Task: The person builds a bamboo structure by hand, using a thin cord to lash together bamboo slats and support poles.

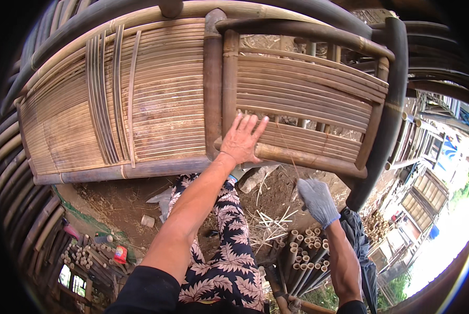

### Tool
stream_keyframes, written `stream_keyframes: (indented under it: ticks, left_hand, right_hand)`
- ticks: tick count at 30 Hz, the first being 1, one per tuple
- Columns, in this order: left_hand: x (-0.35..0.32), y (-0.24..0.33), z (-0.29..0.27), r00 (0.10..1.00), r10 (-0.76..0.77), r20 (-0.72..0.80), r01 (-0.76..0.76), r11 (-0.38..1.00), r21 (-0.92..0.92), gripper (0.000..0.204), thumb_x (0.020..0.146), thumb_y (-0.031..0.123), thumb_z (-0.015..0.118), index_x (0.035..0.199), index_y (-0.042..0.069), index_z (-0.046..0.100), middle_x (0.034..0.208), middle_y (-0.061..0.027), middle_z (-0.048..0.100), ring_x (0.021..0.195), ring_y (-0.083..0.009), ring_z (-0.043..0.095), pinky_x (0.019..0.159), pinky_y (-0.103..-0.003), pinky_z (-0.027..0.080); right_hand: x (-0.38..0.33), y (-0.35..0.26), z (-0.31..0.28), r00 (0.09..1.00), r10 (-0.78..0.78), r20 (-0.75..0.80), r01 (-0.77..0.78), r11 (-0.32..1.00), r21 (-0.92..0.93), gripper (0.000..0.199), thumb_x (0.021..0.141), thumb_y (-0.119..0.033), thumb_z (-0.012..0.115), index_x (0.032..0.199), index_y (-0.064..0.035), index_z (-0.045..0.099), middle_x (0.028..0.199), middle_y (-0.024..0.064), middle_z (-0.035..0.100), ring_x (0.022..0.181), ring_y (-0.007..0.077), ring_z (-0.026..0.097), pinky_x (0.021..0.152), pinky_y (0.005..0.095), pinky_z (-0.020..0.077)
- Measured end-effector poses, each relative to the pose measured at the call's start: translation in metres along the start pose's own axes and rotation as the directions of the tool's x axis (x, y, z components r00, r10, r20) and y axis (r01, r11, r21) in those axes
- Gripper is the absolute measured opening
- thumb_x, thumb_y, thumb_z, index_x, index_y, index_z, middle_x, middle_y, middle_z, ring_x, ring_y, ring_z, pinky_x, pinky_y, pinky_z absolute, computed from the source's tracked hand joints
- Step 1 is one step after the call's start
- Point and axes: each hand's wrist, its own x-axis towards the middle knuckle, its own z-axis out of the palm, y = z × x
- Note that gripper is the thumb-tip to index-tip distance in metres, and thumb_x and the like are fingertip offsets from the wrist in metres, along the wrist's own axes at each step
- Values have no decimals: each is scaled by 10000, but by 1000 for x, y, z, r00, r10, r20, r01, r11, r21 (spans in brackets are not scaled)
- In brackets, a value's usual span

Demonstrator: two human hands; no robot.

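Note:
My bare left hand lies with spread fingers on the lower left corner of a framed bamboo slat panel. It touches the bamboo rail and the ends of the slats. My right hand, in a grey knit glove, is closed in the air below the panel's lower rail. A thin strand runs down from the slats toward this glove and seems to be held in it. To the left, a wide bamboo slat surface joins the panel at a thick dark bamboo post.
Several loose dark strips lie across the wide slats. Bundled bamboo tubes stand by my right forearm. Cut strips litter the dirt floor. More short bamboo pieces and a red container are at lower left. Bamboo poles line the left side.

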Motion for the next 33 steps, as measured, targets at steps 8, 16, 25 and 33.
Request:
stream_keyframes:
  ticks: [8,16,25,33]
  left_hand:
    - [23,50,-14,987,-57,-152,39,992,-120,1140,745,651,743,1543,1,251,1536,-184,300,1463,-376,244,1234,-478,212]
    - [46,53,2,939,-106,-328,116,993,11,853,836,556,678,1433,16,394,1387,-167,405,1340,-346,354,1158,-495,271]
    - [40,48,3,966,-71,-249,72,997,-7,950,707,674,734,1345,37,436,1301,-142,448,1275,-336,398,1122,-492,305]
    - [4,15,-12,996,-90,5,90,995,51,1456,528,833,755,1546,-36,183,1486,-237,348,1420,-397,313,1236,-497,204]
  right_hand:
    - [53,19,-49,592,-105,-799,-146,961,-235,425,927,-243,622,1306,-60,561,1314,177,591,929,349,680,813,439,535]
    - [77,12,-40,544,-118,-831,-304,895,-326,571,869,-316,690,1340,-23,555,1397,192,537,870,315,681,801,461,518]
    - [60,16,-43,645,-97,-758,-213,930,-300,596,844,-415,726,1259,-13,582,1346,178,538,847,319,703,738,440,550]
    - [-1,6,-76,730,416,-543,124,700,703,242,997,-210,591,1081,-15,707,1065,148,672,798,198,687,791,323,547]
